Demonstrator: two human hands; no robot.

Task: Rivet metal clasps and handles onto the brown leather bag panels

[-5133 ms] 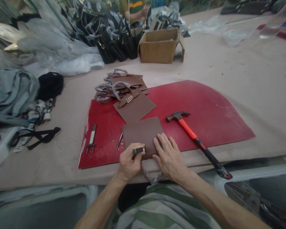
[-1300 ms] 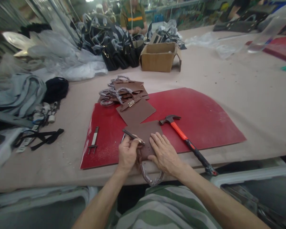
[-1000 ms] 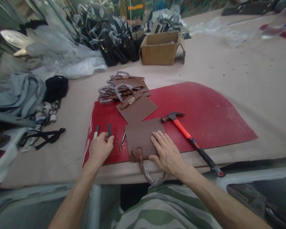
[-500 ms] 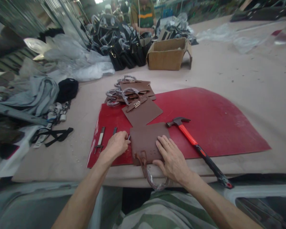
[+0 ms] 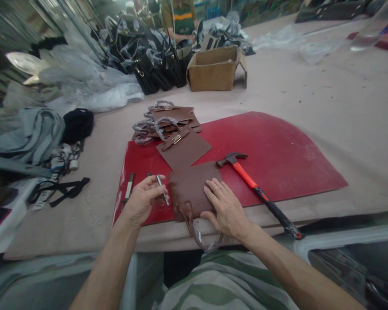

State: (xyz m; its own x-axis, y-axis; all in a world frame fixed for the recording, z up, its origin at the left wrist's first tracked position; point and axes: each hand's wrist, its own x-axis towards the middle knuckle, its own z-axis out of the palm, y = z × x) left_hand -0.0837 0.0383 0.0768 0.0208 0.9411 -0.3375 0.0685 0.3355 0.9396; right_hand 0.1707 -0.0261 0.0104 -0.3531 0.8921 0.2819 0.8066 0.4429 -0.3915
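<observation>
My left hand [image 5: 142, 199] pinches a slim metal punch [image 5: 162, 189] between thumb and fingers, just left of a brown leather bag panel [image 5: 194, 183]. My right hand [image 5: 224, 206] lies flat on that panel with its fingers stretched out. Small holes show in the panel beside the right thumb. Its plastic-wrapped handle [image 5: 198, 239] hangs toward me over the table edge. A claw hammer [image 5: 245, 174] with a red and black handle rests to the right of the panel. Another tool [image 5: 129, 185], partly behind my left wrist, lies on the red mat.
The red mat [image 5: 278, 159] spreads under the work. Beyond the panel, more brown panels [image 5: 184, 146] with wrapped handles are piled. Farther back stand a cardboard box [image 5: 211, 71] and several black bags [image 5: 148, 73]. Plastic sheeting [image 5: 100, 92] and a co-worker [image 5: 181, 19] are behind.
My left hand has lifted and turned, bringing the metal punch upright into clear view. My right hand stays on the panel. The whole view has shifted slightly.
</observation>
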